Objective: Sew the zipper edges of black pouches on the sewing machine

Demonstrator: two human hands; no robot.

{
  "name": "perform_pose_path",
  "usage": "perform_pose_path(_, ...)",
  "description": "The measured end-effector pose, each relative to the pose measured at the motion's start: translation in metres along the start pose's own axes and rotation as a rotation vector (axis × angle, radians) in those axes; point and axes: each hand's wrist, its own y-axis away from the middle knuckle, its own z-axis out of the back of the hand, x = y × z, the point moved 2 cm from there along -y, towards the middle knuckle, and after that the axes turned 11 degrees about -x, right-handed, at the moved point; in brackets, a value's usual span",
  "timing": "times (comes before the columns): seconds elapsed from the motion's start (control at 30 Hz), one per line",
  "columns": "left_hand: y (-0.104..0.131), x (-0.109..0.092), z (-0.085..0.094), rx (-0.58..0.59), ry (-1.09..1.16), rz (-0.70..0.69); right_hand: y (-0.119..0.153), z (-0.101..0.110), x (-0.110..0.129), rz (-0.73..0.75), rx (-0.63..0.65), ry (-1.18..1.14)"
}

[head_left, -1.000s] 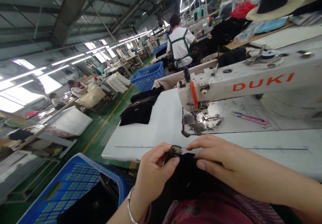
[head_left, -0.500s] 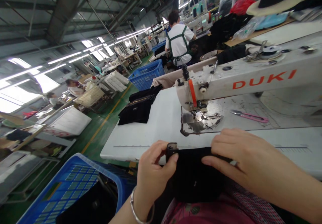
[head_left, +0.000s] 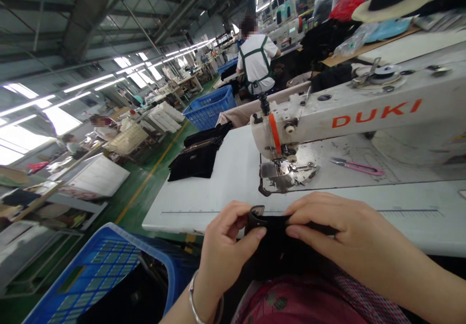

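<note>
Between my hands, at the table's front edge, is a black fabric piece (head_left: 274, 253) with a small light mark on its face. My left hand (head_left: 231, 249) pinches its upper left corner, where a dark, leather-like strip (head_left: 255, 219) curls over. Thumb and fingers of my right hand (head_left: 329, 224) are closed on the upper edge further right. The part under my right hand is hidden. Just beyond is the sewing machine (head_left: 378, 113), its presser foot (head_left: 282, 169) above the metal plate and clear of the fabric.
Pink-handled thread snips (head_left: 357, 166) lie on the machine bed. A stack of black pieces (head_left: 194, 159) rests on the table's left end. At lower left stands a blue basket (head_left: 120, 232) with black items in it. A co-worker (head_left: 257, 59) sits ahead, near another blue basket (head_left: 211, 108).
My right hand has slid left along the upper edge, closer to my left hand. The fabric between them is shorter and the corner strip curls more. The view has shifted slightly.
</note>
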Motion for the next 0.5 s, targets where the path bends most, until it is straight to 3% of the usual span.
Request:
perform_pose_path(0.23, 0.002, 0.0061, -0.0043, -0.028, 0.069, 0.098, 0.0036, 0.0023, -0.0008, -0.036, -0.045, 0.148)
perform_pose_path(0.5, 0.0015, 0.0057, -0.0049, -0.015, 0.12, 0.172, 0.0041, 0.0007, -0.0033, -0.141, -0.023, 0.158)
